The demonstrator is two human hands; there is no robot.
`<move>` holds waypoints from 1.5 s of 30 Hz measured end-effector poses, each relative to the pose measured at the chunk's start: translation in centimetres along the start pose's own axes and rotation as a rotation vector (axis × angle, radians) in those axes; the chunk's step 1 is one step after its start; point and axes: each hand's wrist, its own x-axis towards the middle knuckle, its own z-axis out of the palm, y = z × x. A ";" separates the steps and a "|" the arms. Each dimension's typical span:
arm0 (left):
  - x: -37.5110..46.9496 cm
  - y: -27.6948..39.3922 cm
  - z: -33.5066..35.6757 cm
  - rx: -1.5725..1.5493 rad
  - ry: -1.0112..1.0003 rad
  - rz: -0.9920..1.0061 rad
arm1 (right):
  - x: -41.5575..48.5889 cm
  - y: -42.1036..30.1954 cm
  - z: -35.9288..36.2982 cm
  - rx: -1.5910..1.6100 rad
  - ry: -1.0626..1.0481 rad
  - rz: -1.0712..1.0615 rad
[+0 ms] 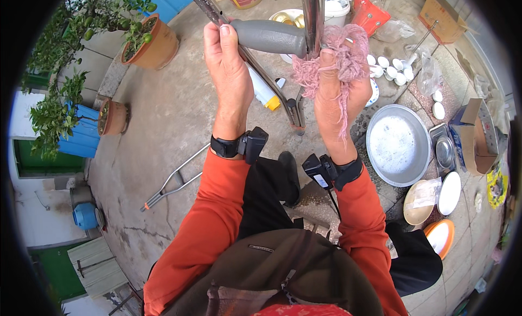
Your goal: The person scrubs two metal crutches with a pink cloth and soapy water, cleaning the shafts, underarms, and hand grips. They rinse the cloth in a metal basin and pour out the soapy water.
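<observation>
I see a metal crutch (pixel 313 18) raised before me, with a grey handgrip (pixel 267 35) between its two tubes. My left hand (pixel 228 67) grips the crutch at the left end of the handgrip, thumb up against the tube. In my right hand (pixel 342 79) is a bunched pink yarn cloth (pixel 352 51), pressed to the right tube just beside the grip's end. The crutch's tubes come together lower down, near the concrete floor. A white bottle with a yellow cap (pixel 265 90) lies behind the left tube, partly hidden by it.
A second crutch (pixel 175 178) lies on the floor at left. To the right stand a metal basin of sudsy water (pixel 397 145), bowls, an orange basin (pixel 444 236), white cups (pixel 390 73) and an open cardboard box (pixel 481 140). Potted citrus trees (pixel 157 47) stand at upper left.
</observation>
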 end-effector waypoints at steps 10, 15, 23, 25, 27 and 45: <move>1.2 -0.4 -0.7 0.059 0.085 -0.020 | 0.3 -1.0 -1.7 -0.092 -0.122 0.201; 0.9 -0.4 -0.5 0.063 0.039 0.013 | -4.5 5.6 1.4 -0.227 -0.164 -0.014; 1.6 -0.1 -1.0 -0.023 0.017 -0.025 | -5.2 4.3 1.8 0.092 -0.125 0.115; 1.4 -0.2 -0.8 -0.046 0.022 -0.040 | -4.1 3.1 1.7 -0.086 -0.093 -0.028; 1.0 -0.1 -0.7 -0.008 -0.008 -0.064 | -3.1 1.5 1.4 -0.095 0.042 -0.007; 2.4 -0.8 -1.8 -0.063 -0.014 -0.068 | -9.9 12.1 -2.5 -0.490 -0.328 0.118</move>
